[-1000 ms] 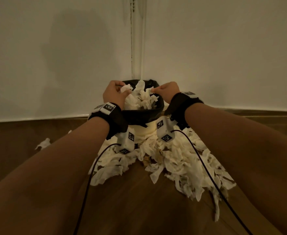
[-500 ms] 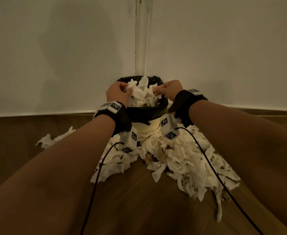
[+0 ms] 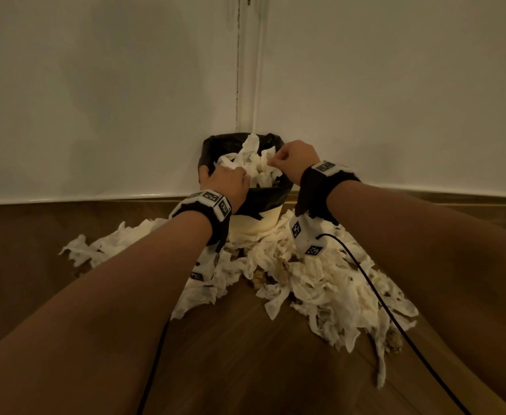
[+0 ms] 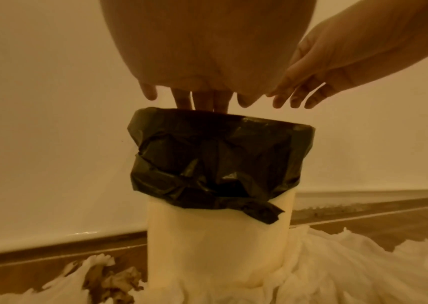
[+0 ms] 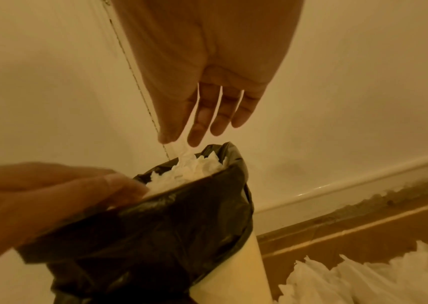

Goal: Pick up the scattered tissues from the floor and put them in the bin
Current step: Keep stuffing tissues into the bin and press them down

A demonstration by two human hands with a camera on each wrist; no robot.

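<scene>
A cream bin (image 3: 254,218) with a black liner (image 3: 271,199) stands in the room's corner, heaped with white tissues (image 3: 254,166). My left hand (image 3: 225,182) is over the bin's left rim, its fingers (image 4: 200,102) pointing straight down into the opening and pressing on the heap. My right hand (image 3: 293,158) hangs over the right rim, fingers extended downward (image 5: 195,127); thumb and forefinger tips touch a raised tissue strand (image 5: 183,151). A big spread of torn tissues (image 3: 320,283) lies on the floor around the bin's base.
White walls meet right behind the bin, with a skirting board (image 3: 425,191) along the wooden floor (image 3: 245,354). More tissue scraps (image 3: 96,245) reach out to the left. Black cables (image 3: 395,319) trail from both wrist bands over the pile.
My left hand has sunk lower into the bin's left side and now presses the tissues. My right hand has straightened its fingers over the heap. The head view has shifted slightly.
</scene>
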